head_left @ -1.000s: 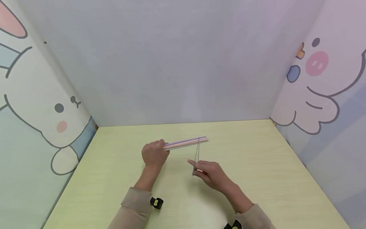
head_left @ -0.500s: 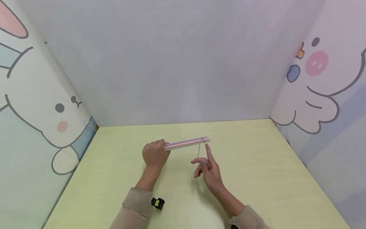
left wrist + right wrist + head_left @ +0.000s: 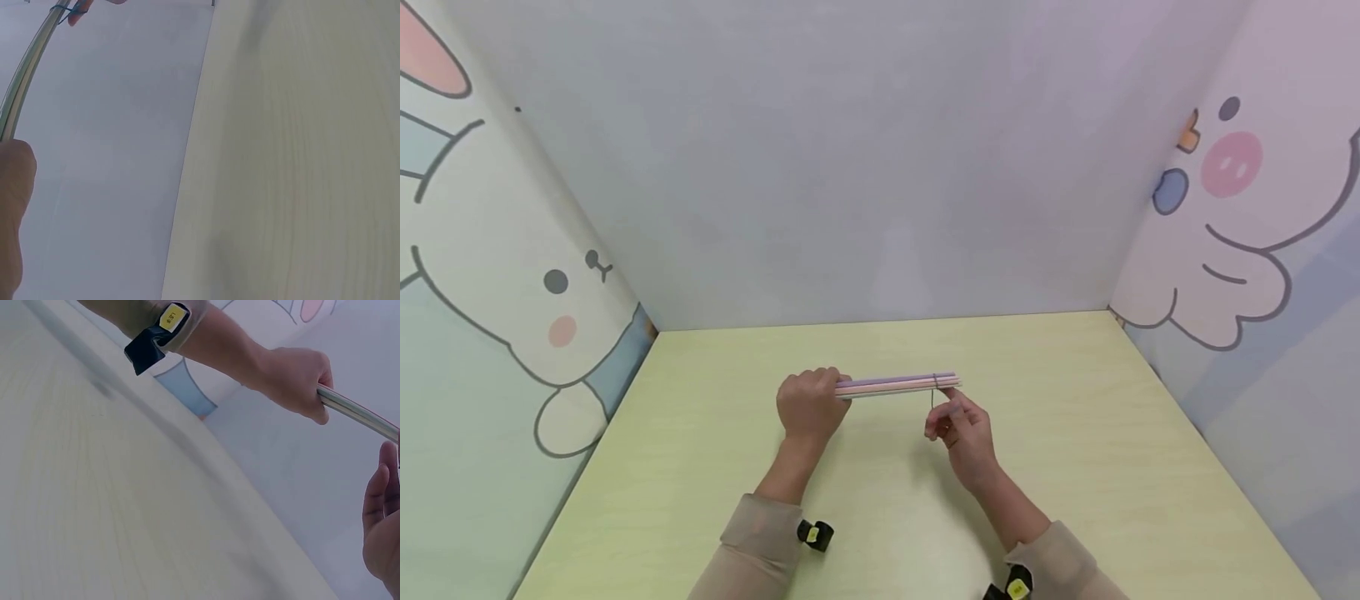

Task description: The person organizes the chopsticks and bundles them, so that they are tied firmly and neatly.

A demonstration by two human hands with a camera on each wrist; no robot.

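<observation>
My left hand (image 3: 811, 405) grips one end of a bundle of slim pastel sticks (image 3: 887, 387), purple, pink and pale green, held level above the table. Around the far end of the bundle runs a thin dark elastic band (image 3: 936, 381), which shows bluish in the left wrist view. A strand of it stretches down to my right hand (image 3: 966, 437), whose curled fingers hold it just below the bundle. The right index fingertip (image 3: 76, 14) is up at the band and the sticks. In the right wrist view, the bundle's banded end falls at the picture's edge.
A pale yellow wooden table (image 3: 700, 467) lies below both hands. Behind it rises a plain grey wall (image 3: 880, 167), with cartoon-printed panels (image 3: 490, 275) at the sides. A black strap device (image 3: 816, 535) is worn at the left cuff.
The right hand has risen to the bundle's end, first extending its index finger, then curling its fingers. The stretched band is shorter below the bundle, which has tilted nearer to level and shifted slightly right.
</observation>
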